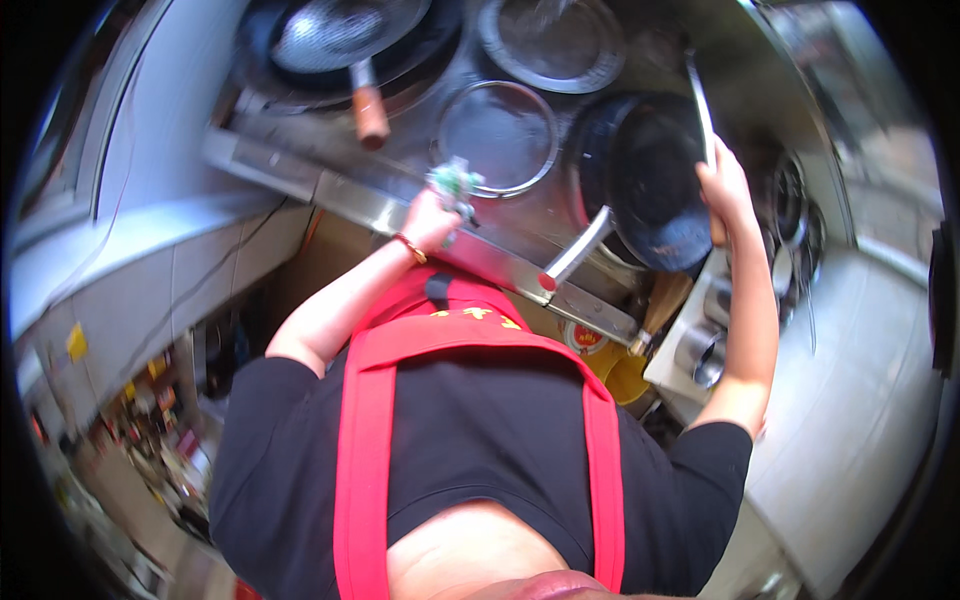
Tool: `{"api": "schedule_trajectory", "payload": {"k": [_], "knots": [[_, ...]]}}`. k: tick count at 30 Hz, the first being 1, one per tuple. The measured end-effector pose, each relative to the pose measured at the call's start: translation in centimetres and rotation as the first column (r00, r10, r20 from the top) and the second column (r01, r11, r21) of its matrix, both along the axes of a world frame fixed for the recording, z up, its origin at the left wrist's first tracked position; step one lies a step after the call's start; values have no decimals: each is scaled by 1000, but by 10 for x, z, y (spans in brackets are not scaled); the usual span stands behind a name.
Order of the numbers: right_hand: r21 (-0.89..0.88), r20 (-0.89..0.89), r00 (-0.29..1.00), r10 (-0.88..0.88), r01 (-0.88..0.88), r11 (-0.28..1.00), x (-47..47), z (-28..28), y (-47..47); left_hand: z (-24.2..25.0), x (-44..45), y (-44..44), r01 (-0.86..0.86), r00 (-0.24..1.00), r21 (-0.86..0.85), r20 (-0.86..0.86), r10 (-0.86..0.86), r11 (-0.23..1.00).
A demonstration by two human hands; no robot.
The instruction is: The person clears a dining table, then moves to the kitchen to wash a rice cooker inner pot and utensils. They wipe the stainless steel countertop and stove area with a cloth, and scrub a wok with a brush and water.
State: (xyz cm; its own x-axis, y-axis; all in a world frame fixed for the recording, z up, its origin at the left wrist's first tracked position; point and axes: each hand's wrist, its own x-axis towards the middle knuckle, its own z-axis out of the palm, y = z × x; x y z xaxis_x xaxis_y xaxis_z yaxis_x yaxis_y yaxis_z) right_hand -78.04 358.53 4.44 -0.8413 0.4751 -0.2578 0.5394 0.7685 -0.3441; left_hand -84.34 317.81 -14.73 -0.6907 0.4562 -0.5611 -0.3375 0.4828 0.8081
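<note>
My left hand [431, 221] grips a crumpled green and white bundle [454, 184], possibly plastic or a scouring cloth; blur hides which. It is above the steel front edge of the stove [352, 201], close to a round metal-rimmed pan or lid [499, 139]. On the right, my right hand [726, 184] is closed around a long-handled metal utensil [701, 105] with a wooden handle end [718, 229]. Its far head is lost in the dark. Beneath and left of that hand lies a dark wok [660, 187], whose metal handle [581, 247] points toward me.
A perforated metal strainer [330, 34] with a wooden handle [369, 116] rests over a large wok at upper left. A round pot [551, 45] stands at the back. Steel containers [701, 352], a bamboo-like brush [664, 300] and hanging utensils [791, 202] are at right; a yellow bucket [626, 379] is below.
</note>
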Motion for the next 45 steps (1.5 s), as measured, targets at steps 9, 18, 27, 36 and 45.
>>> {"api": "schedule_trajectory", "payload": {"k": [9,18,27,36,45], "knots": [[207,90,967,237,-251,946,-22,-49,-66,-76,77,-21,731,40,-475,-687,-725,491],[-873,147,939,-312,272,405,-59,-93,-82,-71,-67,-206,285,391,-620,-621,-679,731],[-880,216,805,-553,-84,-467,0,-73,-124,-78,-44,-190,359,306,-645,-602,-737,675],[-805,133,711,-690,-329,-494,71,27,-166,-93,26,-47,803,-197,-511,-714,-671,308],[-900,164,613,-773,-227,-371,188,45,-157,-83,119,53,836,-363,-537,-693,-622,111]]}}
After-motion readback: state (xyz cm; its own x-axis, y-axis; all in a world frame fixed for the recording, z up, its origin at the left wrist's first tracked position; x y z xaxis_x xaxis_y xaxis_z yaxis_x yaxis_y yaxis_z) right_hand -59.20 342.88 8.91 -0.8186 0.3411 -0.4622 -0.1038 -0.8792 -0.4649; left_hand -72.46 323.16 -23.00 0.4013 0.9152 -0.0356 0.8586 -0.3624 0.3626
